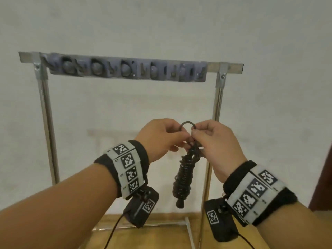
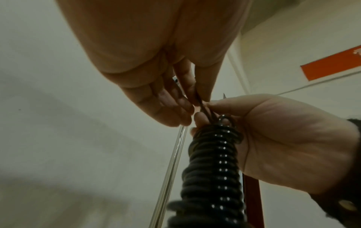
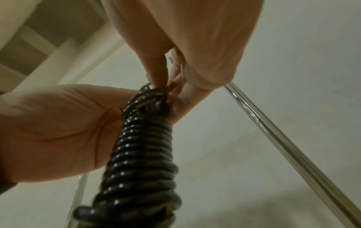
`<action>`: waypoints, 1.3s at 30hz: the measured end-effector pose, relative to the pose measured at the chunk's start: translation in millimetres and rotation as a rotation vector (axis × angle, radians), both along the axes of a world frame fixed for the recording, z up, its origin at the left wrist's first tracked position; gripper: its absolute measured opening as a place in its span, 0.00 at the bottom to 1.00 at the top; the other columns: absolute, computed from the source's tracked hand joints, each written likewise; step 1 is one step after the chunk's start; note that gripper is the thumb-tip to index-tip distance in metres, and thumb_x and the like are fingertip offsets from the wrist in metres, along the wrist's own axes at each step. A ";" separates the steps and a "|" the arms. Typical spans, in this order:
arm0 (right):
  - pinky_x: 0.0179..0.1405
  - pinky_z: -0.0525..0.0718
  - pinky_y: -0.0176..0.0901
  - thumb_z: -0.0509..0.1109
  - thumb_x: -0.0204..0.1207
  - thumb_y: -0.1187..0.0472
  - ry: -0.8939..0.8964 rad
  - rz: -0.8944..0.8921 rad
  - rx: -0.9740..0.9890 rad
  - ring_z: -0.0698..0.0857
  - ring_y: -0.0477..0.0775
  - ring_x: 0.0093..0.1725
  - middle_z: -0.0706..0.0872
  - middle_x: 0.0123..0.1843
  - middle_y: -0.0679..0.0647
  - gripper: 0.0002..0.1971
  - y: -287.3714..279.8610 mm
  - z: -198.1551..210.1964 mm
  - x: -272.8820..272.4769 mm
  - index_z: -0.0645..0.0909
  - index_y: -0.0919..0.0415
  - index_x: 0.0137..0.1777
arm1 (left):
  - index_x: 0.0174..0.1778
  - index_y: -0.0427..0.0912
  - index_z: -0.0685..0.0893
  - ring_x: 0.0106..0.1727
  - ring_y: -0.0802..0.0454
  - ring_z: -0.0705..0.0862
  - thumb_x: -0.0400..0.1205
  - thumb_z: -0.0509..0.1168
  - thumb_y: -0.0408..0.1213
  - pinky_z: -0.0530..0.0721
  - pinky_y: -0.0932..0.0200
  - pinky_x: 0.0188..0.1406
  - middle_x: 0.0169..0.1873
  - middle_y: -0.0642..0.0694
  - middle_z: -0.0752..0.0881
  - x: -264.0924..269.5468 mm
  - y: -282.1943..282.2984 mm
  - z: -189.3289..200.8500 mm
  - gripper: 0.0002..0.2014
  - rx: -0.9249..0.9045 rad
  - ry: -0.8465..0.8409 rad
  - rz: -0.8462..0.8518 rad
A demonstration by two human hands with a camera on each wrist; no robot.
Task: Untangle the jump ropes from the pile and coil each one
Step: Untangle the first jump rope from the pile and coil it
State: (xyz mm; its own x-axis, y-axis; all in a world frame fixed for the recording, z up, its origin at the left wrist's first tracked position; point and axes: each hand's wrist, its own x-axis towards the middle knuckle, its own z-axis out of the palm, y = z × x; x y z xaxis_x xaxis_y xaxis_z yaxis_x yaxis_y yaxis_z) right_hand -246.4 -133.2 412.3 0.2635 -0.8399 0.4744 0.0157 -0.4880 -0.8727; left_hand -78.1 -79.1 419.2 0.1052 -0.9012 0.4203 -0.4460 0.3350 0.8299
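A black jump rope [image 1: 183, 175] hangs in mid-air as a tightly wrapped bundle, with a handle end [image 1: 179, 203] poking out at the bottom. A small loop [image 1: 187, 123] of the rope stands up above my fingers. My left hand [image 1: 177, 139] pinches the rope at the top of the bundle from the left. My right hand [image 1: 198, 134] pinches it from the right, fingertips almost touching the left ones. The left wrist view shows the left hand [image 2: 175, 106], the right hand [image 2: 273, 135] and the wrapped coils [image 2: 215, 172]. The right wrist view shows the right hand [image 3: 171, 80], the left hand [image 3: 64, 123] and the bundle [image 3: 144, 148].
Behind my hands stands a metal rack with a top rail of grey hooks [image 1: 125, 69], a left post [image 1: 47, 126] and a right post [image 1: 217, 105]. Its foot bars rest on a wooden floor [image 1: 152, 236]. A white wall is behind, and a dark red edge [image 1: 323, 177] is at the right.
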 end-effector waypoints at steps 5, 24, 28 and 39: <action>0.50 0.93 0.65 0.71 0.83 0.59 -0.046 -0.015 -0.064 0.94 0.57 0.42 0.93 0.39 0.53 0.03 -26.4 48.3 -5.8 0.87 0.53 0.52 | 0.42 0.53 0.95 0.53 0.45 0.95 0.82 0.78 0.42 0.90 0.50 0.54 0.49 0.42 0.96 -3.4 -21.9 34.8 0.03 -0.038 0.077 -0.066; 0.47 0.91 0.70 0.68 0.84 0.57 -0.033 -0.115 -0.244 0.91 0.59 0.41 0.91 0.34 0.49 0.07 -70.3 122.1 -0.2 0.85 0.57 0.46 | 0.45 0.39 0.90 0.34 0.41 0.95 0.87 0.70 0.33 0.92 0.50 0.34 0.35 0.44 0.94 -33.7 -63.8 101.8 0.06 -0.244 0.312 0.175; 0.46 0.92 0.69 0.67 0.84 0.60 0.056 -0.106 -0.201 0.92 0.64 0.44 0.91 0.34 0.51 0.09 -75.5 111.1 2.4 0.87 0.57 0.44 | 0.46 0.38 0.90 0.34 0.43 0.95 0.87 0.70 0.34 0.92 0.50 0.33 0.36 0.43 0.94 -29.5 -69.5 92.4 0.06 -0.160 0.270 0.203; 0.41 0.93 0.57 0.64 0.88 0.54 0.129 0.048 0.137 0.92 0.60 0.36 0.90 0.47 0.61 0.14 -58.7 31.8 -2.2 0.84 0.65 0.58 | 0.49 0.44 0.89 0.49 0.46 0.93 0.83 0.74 0.34 0.96 0.47 0.45 0.48 0.45 0.90 7.7 -32.5 37.0 0.02 -0.155 0.030 0.271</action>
